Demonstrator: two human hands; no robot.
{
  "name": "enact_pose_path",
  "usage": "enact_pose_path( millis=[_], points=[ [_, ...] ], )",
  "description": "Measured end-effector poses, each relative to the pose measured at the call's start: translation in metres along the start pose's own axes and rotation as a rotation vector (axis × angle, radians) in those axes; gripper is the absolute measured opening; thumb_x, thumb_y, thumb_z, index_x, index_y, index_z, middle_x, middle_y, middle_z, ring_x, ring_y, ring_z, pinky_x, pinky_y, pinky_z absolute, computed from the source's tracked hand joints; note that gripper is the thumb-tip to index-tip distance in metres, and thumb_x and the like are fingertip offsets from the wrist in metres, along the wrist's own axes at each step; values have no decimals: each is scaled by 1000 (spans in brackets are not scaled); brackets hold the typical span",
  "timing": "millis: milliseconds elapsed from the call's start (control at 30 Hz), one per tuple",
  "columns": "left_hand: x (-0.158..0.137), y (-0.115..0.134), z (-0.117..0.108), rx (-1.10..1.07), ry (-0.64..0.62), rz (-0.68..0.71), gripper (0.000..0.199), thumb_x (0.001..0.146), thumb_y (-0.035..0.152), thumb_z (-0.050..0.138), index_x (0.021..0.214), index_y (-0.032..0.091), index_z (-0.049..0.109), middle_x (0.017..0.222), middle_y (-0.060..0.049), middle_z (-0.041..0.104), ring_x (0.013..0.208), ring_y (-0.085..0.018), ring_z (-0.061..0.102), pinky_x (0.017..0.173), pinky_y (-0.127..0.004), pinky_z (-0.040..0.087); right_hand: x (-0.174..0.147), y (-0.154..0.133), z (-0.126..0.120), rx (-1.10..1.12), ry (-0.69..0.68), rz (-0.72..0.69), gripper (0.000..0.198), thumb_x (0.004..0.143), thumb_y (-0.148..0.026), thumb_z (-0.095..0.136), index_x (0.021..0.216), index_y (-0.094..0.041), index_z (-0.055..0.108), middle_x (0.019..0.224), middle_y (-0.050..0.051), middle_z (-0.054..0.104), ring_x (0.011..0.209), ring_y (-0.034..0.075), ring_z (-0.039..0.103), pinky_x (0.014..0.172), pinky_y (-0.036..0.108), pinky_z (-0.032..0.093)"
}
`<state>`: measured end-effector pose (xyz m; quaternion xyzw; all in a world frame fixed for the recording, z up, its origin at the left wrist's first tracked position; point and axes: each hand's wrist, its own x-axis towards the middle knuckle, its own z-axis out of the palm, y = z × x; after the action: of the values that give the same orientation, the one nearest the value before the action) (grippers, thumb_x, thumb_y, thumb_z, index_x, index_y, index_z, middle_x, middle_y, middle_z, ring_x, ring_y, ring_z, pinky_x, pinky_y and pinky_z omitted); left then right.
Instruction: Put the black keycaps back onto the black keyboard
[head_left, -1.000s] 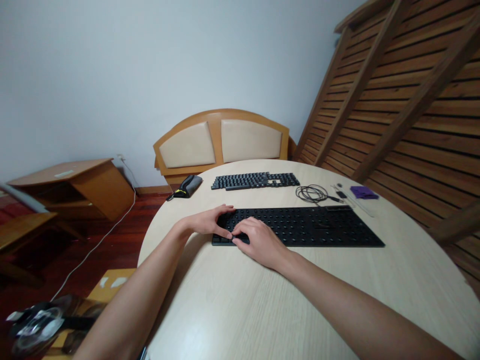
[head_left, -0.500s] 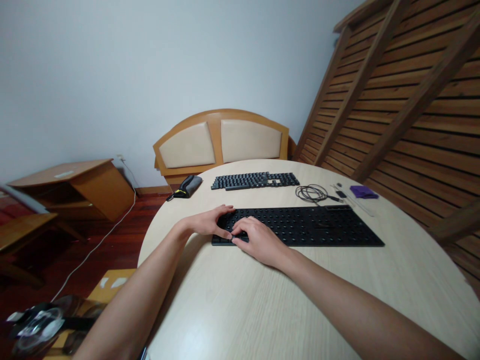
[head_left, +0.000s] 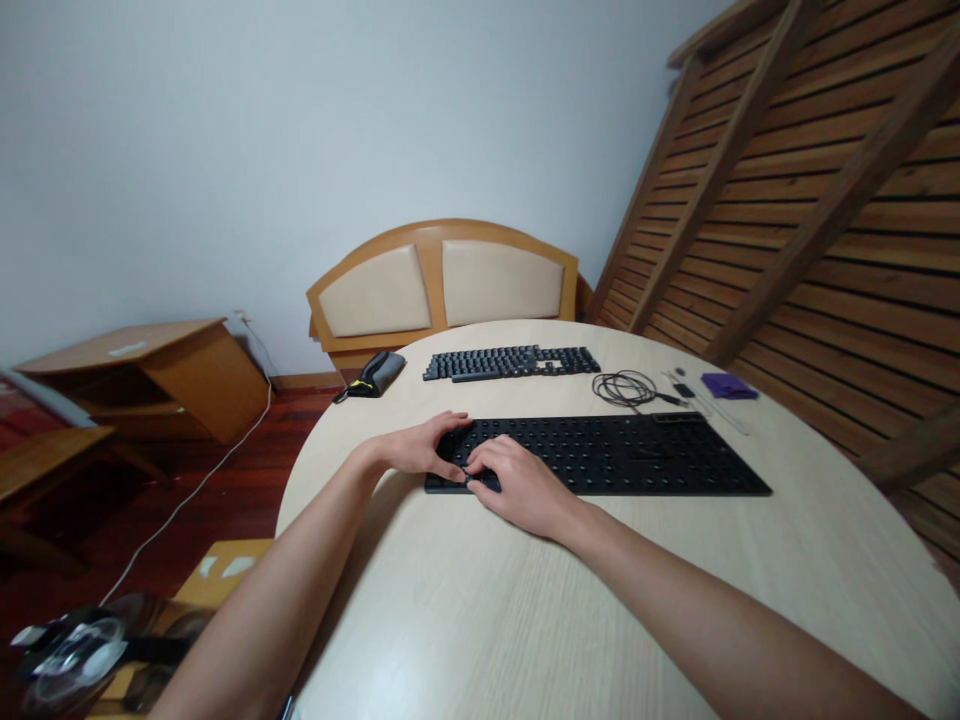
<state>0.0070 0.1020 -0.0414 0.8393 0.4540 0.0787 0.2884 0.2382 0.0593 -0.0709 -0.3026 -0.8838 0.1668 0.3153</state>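
A black keyboard base (head_left: 592, 445) without its keycaps lies flat on the table in front of me. My left hand (head_left: 420, 447) rests over its left end, thumb apart from the other fingers, with the fingertips at the back edge and the thumb tip near the front edge. Close against that thumb, my right hand (head_left: 517, 485) has its thumb and fingers pinched together at the front left of the base. Whatever small piece is between them is too hidden to name. Farther back stand black keycaps (head_left: 487, 362), laid out in keyboard order with a gap toward the right.
A coiled black cable (head_left: 626, 388) lies behind the base, and a purple cloth (head_left: 727, 386) lies at the right. A dark grey pouch (head_left: 379, 374) with yellow trim sits back left. The round pale table (head_left: 480, 610) has a padded headboard (head_left: 442, 275) behind it.
Both hands keep nearly the same pose. The right fingertips have shifted very slightly at the front left of the base; the keycaps and cable stay put.
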Motion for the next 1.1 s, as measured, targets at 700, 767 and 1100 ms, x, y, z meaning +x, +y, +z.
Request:
enact_pose_path(
  millis=[700,767,1100],
  points=[
    [0,-6,1,-22,-24,46,102,71,61,80,154,20,36,165,-15,24,153,-35,17,126,-53,13,95,58,-24,-443,-207,388,43,94,-21,56,136,-13,55,145,17,54,123,30,60,103,38,45],
    [0,-5,0,-23,-27,37,104,70,62,80,154,18,37,165,-16,23,153,-36,17,126,-53,13,105,65,-20,-468,-233,393,49,93,-21,56,141,-12,51,150,18,49,127,31,57,106,39,44],
    [1,-5,1,-20,-35,32,105,71,62,80,154,17,35,165,-17,21,153,-36,16,126,-54,12,128,85,-3,-522,-266,420,58,95,-25,49,150,-8,39,154,21,42,130,33,54,107,42,43]
  ],
)
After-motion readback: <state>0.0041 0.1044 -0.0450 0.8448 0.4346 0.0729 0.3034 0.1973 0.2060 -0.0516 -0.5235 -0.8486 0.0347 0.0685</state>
